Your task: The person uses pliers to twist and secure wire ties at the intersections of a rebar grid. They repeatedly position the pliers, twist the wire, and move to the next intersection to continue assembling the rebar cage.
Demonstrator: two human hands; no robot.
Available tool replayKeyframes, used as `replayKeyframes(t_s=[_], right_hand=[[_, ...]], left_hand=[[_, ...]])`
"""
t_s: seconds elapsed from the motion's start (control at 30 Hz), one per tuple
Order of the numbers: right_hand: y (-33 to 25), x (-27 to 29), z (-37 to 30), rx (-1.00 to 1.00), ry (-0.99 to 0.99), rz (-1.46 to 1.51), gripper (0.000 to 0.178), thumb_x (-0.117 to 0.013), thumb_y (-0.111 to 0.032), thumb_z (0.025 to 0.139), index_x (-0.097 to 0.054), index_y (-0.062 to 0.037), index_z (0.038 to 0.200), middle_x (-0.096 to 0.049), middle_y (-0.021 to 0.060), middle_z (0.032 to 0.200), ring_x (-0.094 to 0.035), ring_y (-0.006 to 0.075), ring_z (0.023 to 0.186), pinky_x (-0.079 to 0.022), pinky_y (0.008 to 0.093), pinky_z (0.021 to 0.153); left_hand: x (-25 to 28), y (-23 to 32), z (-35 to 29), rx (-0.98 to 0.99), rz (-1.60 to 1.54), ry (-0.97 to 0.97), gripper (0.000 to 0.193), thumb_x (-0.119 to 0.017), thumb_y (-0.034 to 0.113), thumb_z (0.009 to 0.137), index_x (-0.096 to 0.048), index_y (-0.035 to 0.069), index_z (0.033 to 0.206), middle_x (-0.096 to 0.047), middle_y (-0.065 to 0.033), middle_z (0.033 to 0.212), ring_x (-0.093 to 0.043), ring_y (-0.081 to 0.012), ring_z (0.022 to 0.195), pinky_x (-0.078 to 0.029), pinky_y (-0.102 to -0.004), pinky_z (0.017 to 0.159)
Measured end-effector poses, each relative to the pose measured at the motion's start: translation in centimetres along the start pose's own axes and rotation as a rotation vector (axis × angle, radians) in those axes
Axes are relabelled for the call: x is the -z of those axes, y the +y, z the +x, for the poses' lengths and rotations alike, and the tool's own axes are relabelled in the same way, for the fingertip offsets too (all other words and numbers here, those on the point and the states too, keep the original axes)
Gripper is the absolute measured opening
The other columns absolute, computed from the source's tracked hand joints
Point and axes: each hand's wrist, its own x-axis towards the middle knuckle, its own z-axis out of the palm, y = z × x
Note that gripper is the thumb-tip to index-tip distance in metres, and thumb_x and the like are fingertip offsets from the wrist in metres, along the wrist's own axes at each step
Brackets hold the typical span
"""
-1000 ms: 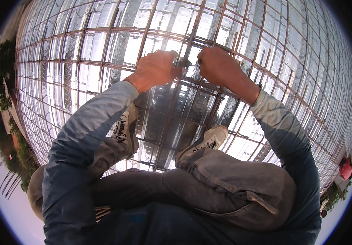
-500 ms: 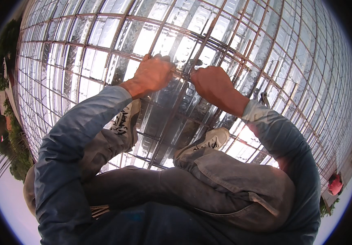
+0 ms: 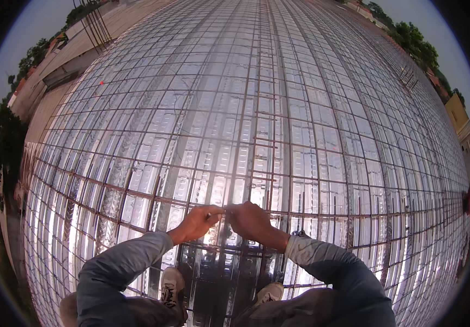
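A grid of rusty steel reinforcing bars (image 3: 317,214) lies over shiny ribbed metal decking (image 3: 306,158). My left hand (image 3: 196,223) is closed at a bar, its thumb and fingers pinched together, with a small dark end showing between them. Close on its right, my right hand (image 3: 252,222) is closed too, knuckles up, fingertips nearly meeting those of the left. Whatever the fingers pinch is too small or hidden to name. Beside my right wrist shows a small dark metallic thing (image 3: 300,233), its kind unclear.
My left shoe (image 3: 172,286) and right shoe (image 3: 270,293) are planted on the grid, knees bent. Upright bars (image 3: 94,24) rise by a concrete ledge (image 3: 74,57) at the far left. Trees (image 3: 414,44) and a yellow building (image 3: 458,114) stand beyond the right edge.
The view has tilted up, showing more of the grid ahead and putting my hands lower in the picture. My hands have drawn closer together, both still closed.
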Motion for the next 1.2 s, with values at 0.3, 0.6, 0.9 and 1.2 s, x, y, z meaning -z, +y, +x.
replayKeyframes(t_s=[0.3,0.6,0.9,1.2], right_hand=[[1.8,-1.0,-0.3,0.243,0.36,0.327,0.015,-0.06,-0.012,0.092,-0.062,-0.0016,0.082,-0.062,0.0188,0.072,-0.063,0.0364,0.066,-0.05,0.0482,0.064],[4.3,-2.3,-2.5,0.011,0.15,-0.239,0.013,-0.063,-0.012,0.083,-0.07,-0.0017,0.079,-0.069,0.0226,0.076,-0.07,0.0398,0.073,-0.057,0.0495,0.066],[4.1,-8.5,-5.5,0.252,-0.059,-0.318,0.007,-0.062,-0.01,0.086,-0.061,-0.0051,0.081,-0.064,0.0193,0.068,-0.067,0.0383,0.063,-0.054,0.0498,0.059],[3.1,-11.3,-4.9,0.294,-0.224,-0.549,0.01,-0.061,-0.013,0.087,-0.064,-0.004,0.091,-0.07,0.0128,0.081,-0.071,0.0329,0.067,-0.057,0.0429,0.058]], left_hand=[[7.5,7.3,2.3,0.017,0.299,-0.025,0.022,-0.073,0.017,0.095,-0.074,-0.004,0.086,-0.07,-0.0133,0.07,-0.06,-0.0102,0.063,-0.052,-0.0334,0.059],[2.1,1.2,1.0,-0.083,0.581,-0.228,0.047,-0.075,0.033,0.093,-0.066,0.001,0.127,-0.075,-0.0187,0.096,-0.074,-0.0298,0.084,-0.058,-0.0427,0.084],[2.4,-4.2,1.8,-0.207,0.885,-0.673,0.025,-0.062,0.023,0.093,-0.074,0.002,0.087,-0.073,-0.0221,0.085,-0.073,-0.0404,0.081,-0.059,-0.0499,0.077],[1.8,-4.3,0.9,-0.193,0.678,-0.603,0.022,-0.065,0.016,0.084,-0.073,-0.004,0.083,-0.071,-0.0244,0.083,-0.072,-0.0414,0.08,-0.057,-0.0497,0.072]])
